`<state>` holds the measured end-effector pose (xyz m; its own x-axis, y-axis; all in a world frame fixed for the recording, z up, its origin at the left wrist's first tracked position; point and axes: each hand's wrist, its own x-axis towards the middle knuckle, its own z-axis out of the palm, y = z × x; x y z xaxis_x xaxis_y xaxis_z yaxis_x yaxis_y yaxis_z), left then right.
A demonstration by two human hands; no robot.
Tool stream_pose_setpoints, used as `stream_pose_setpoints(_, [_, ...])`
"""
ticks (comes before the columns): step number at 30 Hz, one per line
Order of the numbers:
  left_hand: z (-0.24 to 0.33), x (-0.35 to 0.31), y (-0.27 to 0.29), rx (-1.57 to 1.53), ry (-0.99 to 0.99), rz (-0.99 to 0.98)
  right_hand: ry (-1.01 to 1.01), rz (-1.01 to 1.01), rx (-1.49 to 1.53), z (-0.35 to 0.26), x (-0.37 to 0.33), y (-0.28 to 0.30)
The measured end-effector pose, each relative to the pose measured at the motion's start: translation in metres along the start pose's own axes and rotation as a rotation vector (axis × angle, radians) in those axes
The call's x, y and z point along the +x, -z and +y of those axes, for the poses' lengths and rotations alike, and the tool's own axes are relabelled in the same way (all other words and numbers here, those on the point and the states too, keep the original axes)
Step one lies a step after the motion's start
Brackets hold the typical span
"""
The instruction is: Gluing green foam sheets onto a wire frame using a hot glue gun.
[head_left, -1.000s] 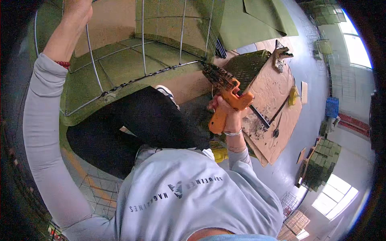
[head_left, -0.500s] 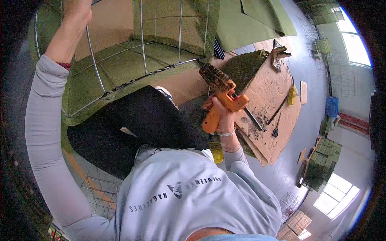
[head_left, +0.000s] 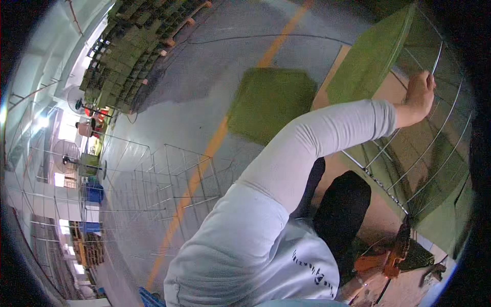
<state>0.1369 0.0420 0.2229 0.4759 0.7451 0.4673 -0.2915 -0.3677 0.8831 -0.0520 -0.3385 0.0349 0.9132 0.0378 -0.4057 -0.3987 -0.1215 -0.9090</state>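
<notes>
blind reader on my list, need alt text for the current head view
A person's left hand holds a green-panelled wire frame; the right hand grips an orange glue gun pointed toward the frame's edge.

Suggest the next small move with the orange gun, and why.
I'd probably nudge the orange gun toward the bottom corner of the wire frame: the right hand grips the gun, its dark tip sits close to that corner, a dark, lumpy line along the bottom wire runs nearly up to there, and the left hand is on the frame.
</notes>
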Motion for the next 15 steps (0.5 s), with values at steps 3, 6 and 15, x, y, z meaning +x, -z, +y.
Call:
stream_pose_setpoints(3, [0.002,0.0,0.002,-0.004,0.022,-0.045,0.021,0.003,-0.012,-0.001,0.002,0.001])
stream_pose_setpoints(6, [0.002,0.002,0.002,0.008,0.048,-0.015,0.023,0.013,-0.028,-0.003,0.004,0.005])
stream_pose_setpoints(15, [-0.004,0.003,0.002,0.019,0.033,0.007,0.057,0.023,-0.056,-0.002,0.003,0.014])
